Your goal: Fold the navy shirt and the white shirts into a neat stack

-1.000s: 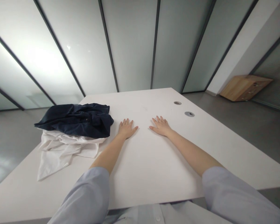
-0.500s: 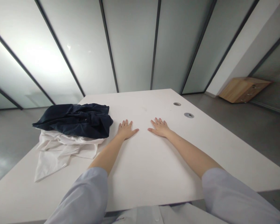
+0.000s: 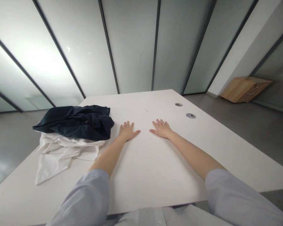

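Observation:
My left hand point(image 3: 127, 131) lies flat on the white table point(image 3: 153, 175), fingers spread and holding nothing. Opposite it, my right hand point(image 3: 162, 129) rests palm down with its fingers spread too, a gap of bare tabletop between the two thumbs. Just left of my left hand is a crumpled dark navy garment point(image 3: 77, 122). It is heaped on top of a rumpled white garment point(image 3: 63, 147), whose loose end spreads toward the near left of the table. The kind of each garment cannot be made out from the folds.
Two round cable grommets point(image 3: 191, 115) are set in the tabletop beyond my right hand. Frosted glass panels point(image 3: 132, 47) with dark frames stand behind the table's far edge. A wooden drawer cabinet point(image 3: 245, 89) is on the floor at the far right.

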The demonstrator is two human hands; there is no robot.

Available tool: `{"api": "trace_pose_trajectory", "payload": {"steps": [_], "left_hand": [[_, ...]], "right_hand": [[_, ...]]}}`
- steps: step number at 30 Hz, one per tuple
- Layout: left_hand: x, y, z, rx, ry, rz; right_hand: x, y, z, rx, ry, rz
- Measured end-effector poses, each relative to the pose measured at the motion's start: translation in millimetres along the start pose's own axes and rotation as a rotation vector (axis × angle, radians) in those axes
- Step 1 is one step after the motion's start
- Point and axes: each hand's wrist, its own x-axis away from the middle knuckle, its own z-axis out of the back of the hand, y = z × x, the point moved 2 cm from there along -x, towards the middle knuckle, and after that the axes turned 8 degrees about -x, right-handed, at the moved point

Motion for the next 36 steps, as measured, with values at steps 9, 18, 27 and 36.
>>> {"api": "trace_pose_trajectory", "payload": {"steps": [9,18,27,36], "left_hand": [[1.5,-0.6,0.6,0.003,0.004,0.000],[1.8,-0.5,1.7,0.005,-0.006,0.000],[0.0,-1.3,-0.8,0.011,-0.004,0.003],[0.9,-1.1,0.3,0.009,-0.001,-0.001]], "right_hand": [[1.1,-2.4,0.9,0.018,0.008,0.010],[2.8,-3.9,3.0,0.001,0.007,0.002],[1.4,-2.0,1.3,-0.010,0.025,0.007],[4.8,-5.0,4.8,0.001,0.026,0.009]]}}
